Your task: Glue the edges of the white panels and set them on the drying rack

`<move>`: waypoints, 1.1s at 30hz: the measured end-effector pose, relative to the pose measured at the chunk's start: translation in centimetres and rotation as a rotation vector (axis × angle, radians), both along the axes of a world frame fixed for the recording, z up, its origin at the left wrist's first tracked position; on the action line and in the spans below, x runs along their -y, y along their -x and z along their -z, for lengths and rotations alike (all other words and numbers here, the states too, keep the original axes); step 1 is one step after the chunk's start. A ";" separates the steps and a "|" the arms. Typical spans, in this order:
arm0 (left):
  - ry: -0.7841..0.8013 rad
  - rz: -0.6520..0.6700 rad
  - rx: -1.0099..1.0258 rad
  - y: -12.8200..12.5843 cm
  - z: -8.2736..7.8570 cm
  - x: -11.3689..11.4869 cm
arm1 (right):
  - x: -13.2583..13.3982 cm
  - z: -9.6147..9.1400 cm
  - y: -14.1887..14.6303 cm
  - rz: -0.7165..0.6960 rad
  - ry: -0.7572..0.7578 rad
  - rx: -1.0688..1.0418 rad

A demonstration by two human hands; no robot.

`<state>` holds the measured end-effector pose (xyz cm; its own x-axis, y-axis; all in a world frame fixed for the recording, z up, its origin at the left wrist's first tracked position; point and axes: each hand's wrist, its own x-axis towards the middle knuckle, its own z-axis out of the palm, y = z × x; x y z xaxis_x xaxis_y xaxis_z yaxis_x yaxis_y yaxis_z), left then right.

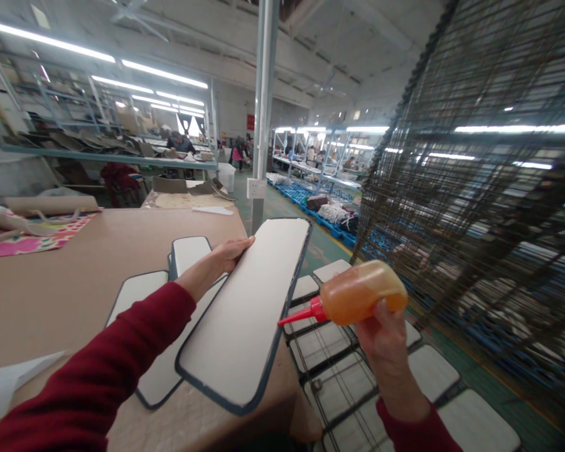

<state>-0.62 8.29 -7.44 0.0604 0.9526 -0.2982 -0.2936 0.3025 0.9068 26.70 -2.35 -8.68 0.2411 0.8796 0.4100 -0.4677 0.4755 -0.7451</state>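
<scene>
A long white panel with rounded corners and a dark blue edge (pixel 245 314) is held tilted above the table's corner. My left hand (pixel 233 254) grips it by its upper left edge, fingers partly hidden behind it. In my right hand (pixel 386 333) is a squeeze bottle of amber liquid (pixel 362 292), lying nearly sideways. Its red pointed nozzle reaches the panel's right edge; whether the tip touches cannot be made out. Similar panels lie under and behind the held one, among them a left panel (pixel 136 292) and a smaller panel (pixel 191 251).
The brown-covered table (pixel 66 301) spreads to the left, with floral cloth (pixel 61 235) on it. At right, a wire rack (pixel 324 383) carries several white panels below a tall wire mesh stack (pixel 475 157). A metal post (pixel 263 125) stands ahead. People work farther back.
</scene>
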 end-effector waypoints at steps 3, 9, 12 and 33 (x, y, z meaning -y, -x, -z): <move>-0.006 -0.012 -0.005 0.1 0.0 0.0 | 0.2 0.0 0.1 -0.006 0.000 -0.001; -0.026 -0.034 -0.010 0.3 -0.1 -0.1 | 0.5 0.5 0.1 0.014 0.032 -0.030; -0.031 -0.037 -0.004 0.6 0.0 -0.3 | 0.5 0.9 0.0 0.021 0.040 -0.020; 0.039 -0.203 0.011 2.9 0.7 -1.5 | 0.9 1.7 0.9 -0.013 0.052 -0.027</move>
